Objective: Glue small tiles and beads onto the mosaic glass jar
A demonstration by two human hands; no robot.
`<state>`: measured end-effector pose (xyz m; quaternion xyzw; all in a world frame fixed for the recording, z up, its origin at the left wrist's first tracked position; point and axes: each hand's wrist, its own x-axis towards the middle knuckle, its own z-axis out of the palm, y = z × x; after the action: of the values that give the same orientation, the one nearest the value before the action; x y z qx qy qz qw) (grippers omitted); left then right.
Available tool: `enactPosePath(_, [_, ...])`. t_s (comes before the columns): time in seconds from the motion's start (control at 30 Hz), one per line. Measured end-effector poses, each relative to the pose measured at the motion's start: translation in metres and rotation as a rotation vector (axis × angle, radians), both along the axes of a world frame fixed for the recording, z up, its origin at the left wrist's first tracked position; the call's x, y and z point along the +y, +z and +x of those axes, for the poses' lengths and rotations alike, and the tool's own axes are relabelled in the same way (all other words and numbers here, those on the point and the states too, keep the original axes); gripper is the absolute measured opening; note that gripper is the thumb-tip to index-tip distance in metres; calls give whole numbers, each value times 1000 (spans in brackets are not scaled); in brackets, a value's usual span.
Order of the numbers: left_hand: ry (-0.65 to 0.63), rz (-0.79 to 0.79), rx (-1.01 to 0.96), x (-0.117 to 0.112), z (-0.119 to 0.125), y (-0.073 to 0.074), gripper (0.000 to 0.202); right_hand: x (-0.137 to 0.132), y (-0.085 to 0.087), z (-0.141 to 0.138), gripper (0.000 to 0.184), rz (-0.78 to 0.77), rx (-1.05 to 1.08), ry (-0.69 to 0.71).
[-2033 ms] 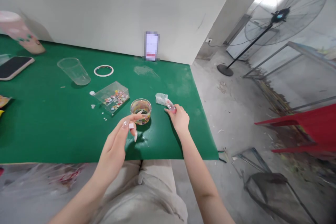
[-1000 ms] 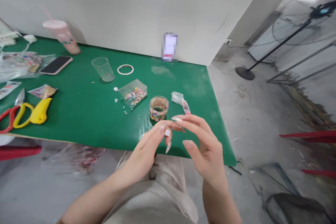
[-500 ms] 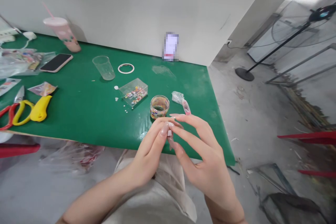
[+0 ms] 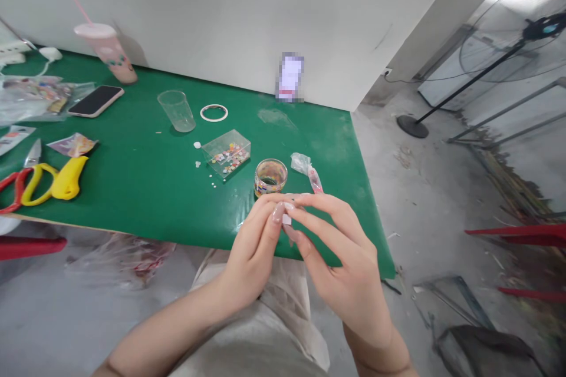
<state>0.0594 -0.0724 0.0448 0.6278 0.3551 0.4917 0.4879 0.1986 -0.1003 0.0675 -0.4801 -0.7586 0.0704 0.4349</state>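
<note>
Go Gently With the Little White Piece

The left hand [image 4: 252, 241] has its thumb pressed to its fingers and seems to pinch a small white piece [image 4: 287, 219]. The right hand [image 4: 349, 256] is curved, its fingertips right at the piece. Whether they grip it or only touch it, one cannot tell.

The piece is up between both hands, near the table's front edge. Just behind the hands stands a round cup with colored squares [image 4: 264, 187]. A pink tube [image 4: 314, 178] lies near it, on the right.

To do this well, the left hand should hold firm but not squeeze hard, as such a tiny thing could slip. The right fingertips should move slowly. Long nails could knock the piece away.
</note>
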Motion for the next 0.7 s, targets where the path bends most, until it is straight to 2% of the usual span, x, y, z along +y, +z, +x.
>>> enactPosePath(0.27, [43, -77, -19, -2, 1, 7, 32, 3, -7, -5, 29, -14, 194, 6])
enactPosePath(0.57, [-14, -65, -80, -7, 8, 10, 33, 1, -18, -23, 30, 45, 451, -60])
enactPosePath(0.7, [-22, -102, -102, -9, 11, 13, 37, -1, -19, -22, 30, 58, 519, -115])
